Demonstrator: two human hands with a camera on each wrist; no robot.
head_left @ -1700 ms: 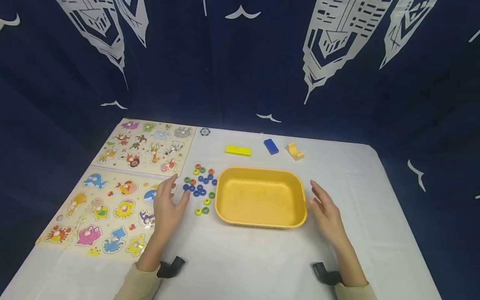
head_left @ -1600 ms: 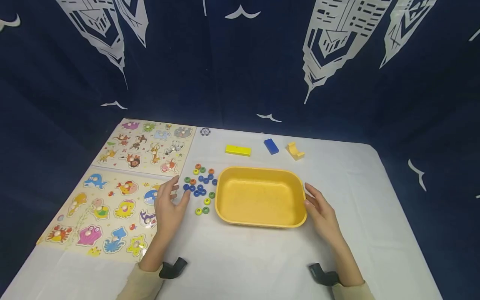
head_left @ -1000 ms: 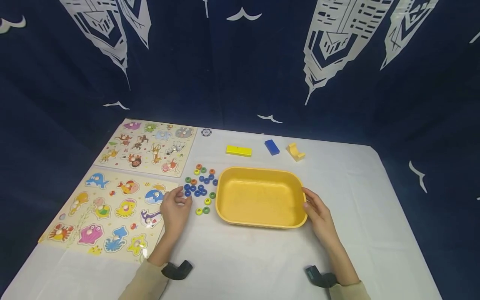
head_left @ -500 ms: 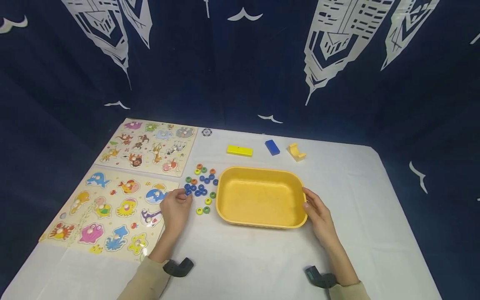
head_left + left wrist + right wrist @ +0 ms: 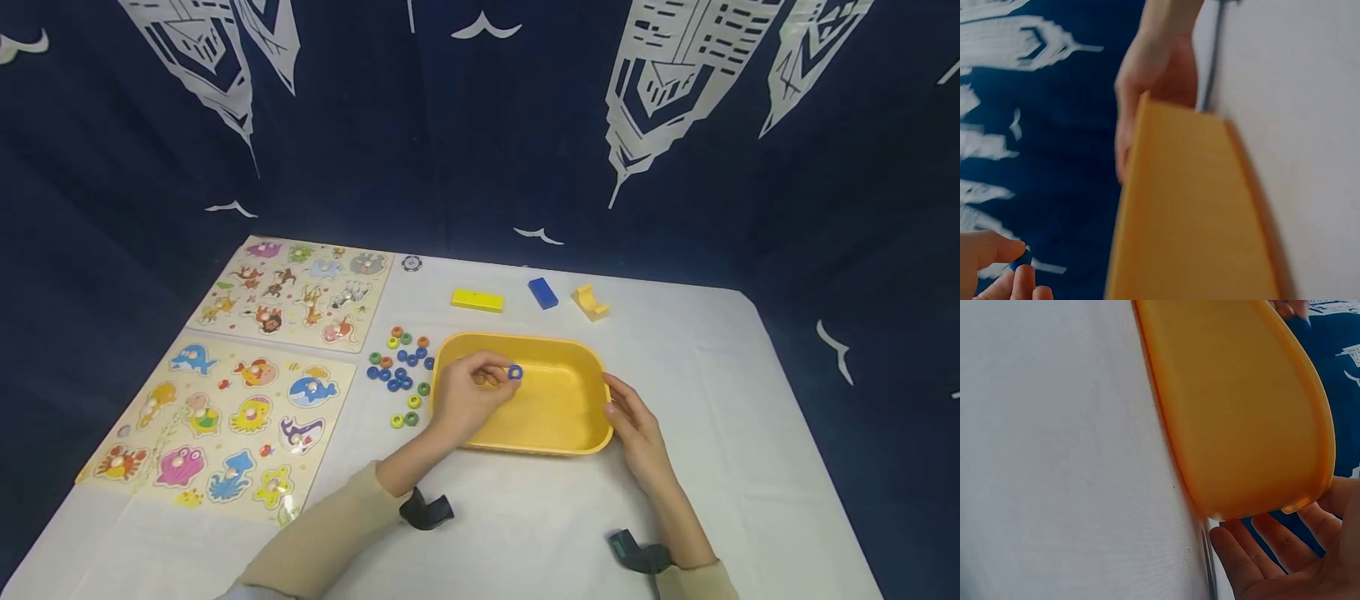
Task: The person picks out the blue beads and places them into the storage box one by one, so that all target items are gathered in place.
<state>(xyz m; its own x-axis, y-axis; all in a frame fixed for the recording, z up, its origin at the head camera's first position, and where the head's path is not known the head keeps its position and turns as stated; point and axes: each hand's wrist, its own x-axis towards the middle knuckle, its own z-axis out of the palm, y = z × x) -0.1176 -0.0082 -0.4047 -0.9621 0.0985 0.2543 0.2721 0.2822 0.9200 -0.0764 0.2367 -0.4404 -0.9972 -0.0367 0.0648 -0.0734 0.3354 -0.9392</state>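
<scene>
My left hand (image 5: 468,396) pinches a small blue bead (image 5: 515,372) between thumb and fingertips, above the yellow tray (image 5: 555,417). In the left wrist view, the blue bead (image 5: 1021,258) shows between the tips, raised past the tray's rim. My right hand (image 5: 641,429) touches the tray's right end. From the right wrist view, its fingers (image 5: 1279,540) lie loosely along the outer wall. Left of the tray lie loose blue, green, orange and yellow beads, such as a green bead (image 5: 423,389).
Two animal puzzle boards, the nearer one (image 5: 247,400) and the farther one (image 5: 300,292), cover the left side. Behind the tray lie a yellow block (image 5: 477,301), a blue block (image 5: 543,292) and a curved yellow piece (image 5: 590,302). A dark patterned curtain (image 5: 450,150) hangs behind.
My left hand has picked a blue bead from the pile and carried it right, over the tray. My right hand came in to the tray's right end earlier and stays there.
</scene>
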